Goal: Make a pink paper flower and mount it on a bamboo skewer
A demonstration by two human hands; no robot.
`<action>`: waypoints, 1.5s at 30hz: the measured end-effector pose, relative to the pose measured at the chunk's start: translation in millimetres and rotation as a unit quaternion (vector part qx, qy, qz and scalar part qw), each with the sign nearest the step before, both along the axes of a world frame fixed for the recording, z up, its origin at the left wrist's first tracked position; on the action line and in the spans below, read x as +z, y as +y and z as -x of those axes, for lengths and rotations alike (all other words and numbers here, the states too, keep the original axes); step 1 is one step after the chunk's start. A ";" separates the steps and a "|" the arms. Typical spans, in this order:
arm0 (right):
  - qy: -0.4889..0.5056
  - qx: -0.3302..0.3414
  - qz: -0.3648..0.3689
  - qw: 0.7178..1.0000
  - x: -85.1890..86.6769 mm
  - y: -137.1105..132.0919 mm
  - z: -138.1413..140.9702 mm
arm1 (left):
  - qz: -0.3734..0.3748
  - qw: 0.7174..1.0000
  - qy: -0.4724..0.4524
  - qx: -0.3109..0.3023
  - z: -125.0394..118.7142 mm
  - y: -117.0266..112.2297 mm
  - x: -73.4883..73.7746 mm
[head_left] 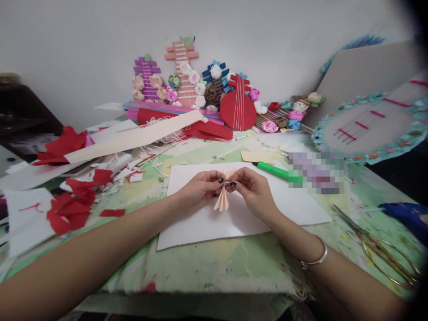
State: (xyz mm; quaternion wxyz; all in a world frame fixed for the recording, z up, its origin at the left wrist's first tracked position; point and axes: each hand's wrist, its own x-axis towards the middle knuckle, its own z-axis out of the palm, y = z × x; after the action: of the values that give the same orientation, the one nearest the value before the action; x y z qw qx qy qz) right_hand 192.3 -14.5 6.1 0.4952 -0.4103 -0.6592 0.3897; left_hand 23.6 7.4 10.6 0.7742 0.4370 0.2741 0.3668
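Paper fan (222, 203) is pinched by left hand (204, 187) and right hand (256, 189), a purple item (314, 173) blurred past reading

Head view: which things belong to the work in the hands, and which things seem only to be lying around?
In the work:
- folded pale paper, pinched by the left hand and right hand
- white sheet, likely the work surface beneath

Probably only lying around:
- scissors
- green tool, on the sheet's far edge
- red scraps
- red strip

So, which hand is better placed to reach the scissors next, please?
Probably the right hand: the scissors lie on its side, farther from the left hand, though both hold the pleated paper.
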 end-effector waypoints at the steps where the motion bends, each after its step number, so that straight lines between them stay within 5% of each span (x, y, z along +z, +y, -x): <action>1: 0.026 0.008 0.016 0.999 0.3 1.1 0.1 | 0.001 1.000 -0.010 0.004 -0.2 -0.1 0.1; 7: 0.160 0.048 0.091 0.982 1.3 6.3 0.9 | -0.003 0.998 -0.057 0.021 -0.1 1.2 -0.2; 16: 0.205 0.056 0.129 0.969 -3.1 10.5 -1.3 | -0.036 0.996 -0.080 0.022 1.2 2.6 -3.0; 26: 0.154 0.048 0.100 0.982 -0.5 9.8 -3.7 | -0.072 0.995 -0.066 0.035 -1.3 0.3 1.9; 37: -0.016 -0.036 0.032 0.999 -0.2 3.6 -4.0 | -0.105 0.993 -0.049 -0.035 -0.4 -1.5 -0.5; 45: 0.024 -0.049 0.074 0.996 3.0 4.0 -4.2 | -0.105 0.991 -0.072 -0.044 -1.0 -2.3 -1.0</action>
State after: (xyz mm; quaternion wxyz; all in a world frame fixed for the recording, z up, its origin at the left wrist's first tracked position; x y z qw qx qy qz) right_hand 196.5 -10.5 9.1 0.4976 -0.4686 -0.5955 0.4221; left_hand 24.6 5.0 9.6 0.7572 0.4996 0.1580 0.3899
